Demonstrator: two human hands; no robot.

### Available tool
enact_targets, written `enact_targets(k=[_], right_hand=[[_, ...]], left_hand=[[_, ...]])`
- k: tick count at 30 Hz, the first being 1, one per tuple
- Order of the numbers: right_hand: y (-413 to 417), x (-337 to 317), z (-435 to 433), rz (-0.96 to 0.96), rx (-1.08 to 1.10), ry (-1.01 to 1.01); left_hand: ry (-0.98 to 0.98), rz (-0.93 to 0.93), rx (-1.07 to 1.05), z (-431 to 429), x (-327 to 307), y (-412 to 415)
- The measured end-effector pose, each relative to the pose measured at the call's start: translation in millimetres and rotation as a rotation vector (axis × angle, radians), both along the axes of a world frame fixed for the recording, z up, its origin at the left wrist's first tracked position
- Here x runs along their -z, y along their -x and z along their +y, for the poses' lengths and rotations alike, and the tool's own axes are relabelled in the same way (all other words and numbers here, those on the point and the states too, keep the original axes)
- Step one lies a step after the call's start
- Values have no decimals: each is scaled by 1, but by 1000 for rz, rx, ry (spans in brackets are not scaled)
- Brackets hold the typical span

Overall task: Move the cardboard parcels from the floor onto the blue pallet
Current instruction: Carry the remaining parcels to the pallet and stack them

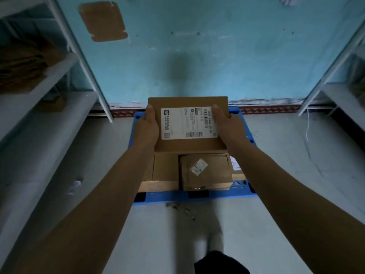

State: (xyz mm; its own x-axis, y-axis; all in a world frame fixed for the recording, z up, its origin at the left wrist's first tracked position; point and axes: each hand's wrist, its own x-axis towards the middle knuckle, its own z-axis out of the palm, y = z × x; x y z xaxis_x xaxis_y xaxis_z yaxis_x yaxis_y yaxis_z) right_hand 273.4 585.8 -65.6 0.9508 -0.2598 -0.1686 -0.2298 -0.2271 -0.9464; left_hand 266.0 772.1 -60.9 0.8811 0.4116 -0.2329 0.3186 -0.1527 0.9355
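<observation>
Closest to you, at the bottom edge, is a dark shape (219,263) that is too dim to identify. Beyond it on the grey floor (276,214), a few small scraps (180,209) lie just in front of the blue pallet (197,195).

On the near half of the pallet sit parcels side by side. A plain box (165,171) is on the left. Touching it on the right is a wrinkled parcel (205,172) with a small tilted sticker. A further box (238,176) peeks out at the right edge.

Above these, both your arms reach forward. You are holding a flat cardboard parcel (189,144) over the far part of the pallet, with its white shipping label (187,123) facing up. Your left hand (147,125) grips its left edge with the thumb on top. Your right hand (227,125) grips the right edge the same way. The fingers of both hands are hidden under the parcel. Whether the parcel rests on anything below, you cannot tell.

White shelves stand on either side, the left shelf (49,76) stacked with brown cardboard and the right shelf (339,91) mostly out of view. At the back is the pale blue wall (217,46), with a brown cardboard patch (102,21) stuck high on the left.
</observation>
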Motion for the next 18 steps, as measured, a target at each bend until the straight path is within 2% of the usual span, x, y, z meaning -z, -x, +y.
enact_targets(k=[4, 10, 18], right_hand=[[-53, 18, -28, 14, 44, -5], [-143, 47, -64, 73, -2, 14], [-230, 88, -77, 167, -57, 48]], left_hand=[[-8, 43, 27, -31, 15, -52], [-33, 85, -1, -68, 40, -135], [-64, 119, -40, -79, 90, -212]])
